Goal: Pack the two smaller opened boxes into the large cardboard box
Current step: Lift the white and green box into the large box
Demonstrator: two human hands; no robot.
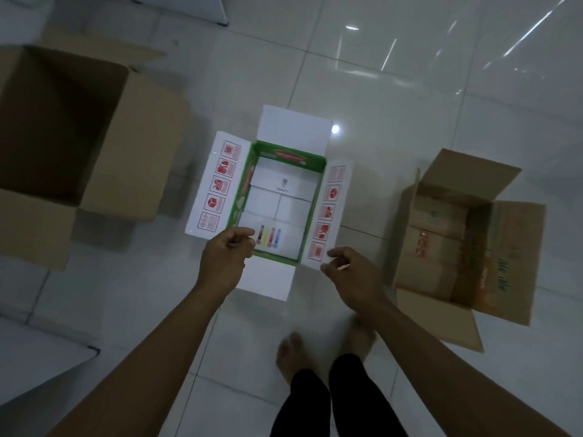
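Note:
A white and green box (291,127) lies open on the floor in the middle, its flaps spread flat and red symbols printed on the side flaps. My left hand (225,258) hovers over its near left corner, fingers curled and apart, holding nothing. My right hand (350,274) hovers at the near right flap, fingers loosely spread, also free. A smaller brown box (517,244) stands open at the right, with packed cartons inside. The large cardboard box (132,146) stands open at the left, its inside dark.
The floor is glossy white tile. My bare feet (296,351) and dark trouser legs stand just behind the white box. A pale low object edge (41,357) shows at lower left, and a white furniture base (217,11) at the top.

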